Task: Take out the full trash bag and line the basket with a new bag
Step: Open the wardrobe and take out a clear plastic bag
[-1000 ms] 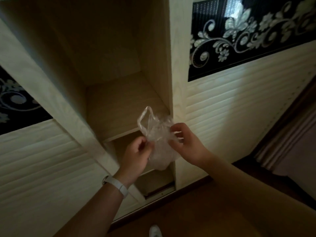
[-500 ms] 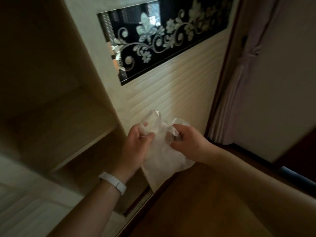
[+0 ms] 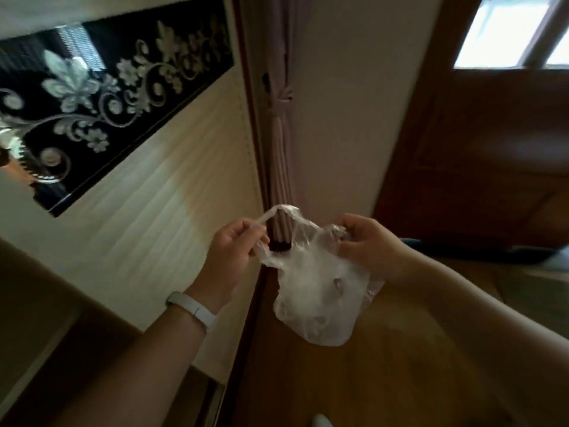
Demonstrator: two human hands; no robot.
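Observation:
A thin, clear plastic bag (image 3: pixel 317 288) hangs in front of me, crumpled and partly spread out. My left hand (image 3: pixel 231 260) pinches one of its handle loops, which arches up between the hands. My right hand (image 3: pixel 369 245) grips the bag's other top edge. A white band sits on my left wrist. No trash basket or full trash bag is in view.
A cream cabinet door (image 3: pixel 147 192) with a black floral panel (image 3: pixel 92 97) stands at the left. A tied-back curtain (image 3: pixel 281 143) hangs in the middle. A dark wooden door (image 3: pixel 492 155) is at the right, wooden floor (image 3: pixel 385 380) below.
The view has swung right, away from the open cabinet shelves toward the curtain and door. My hands have drawn apart, and the bag has spread open between them.

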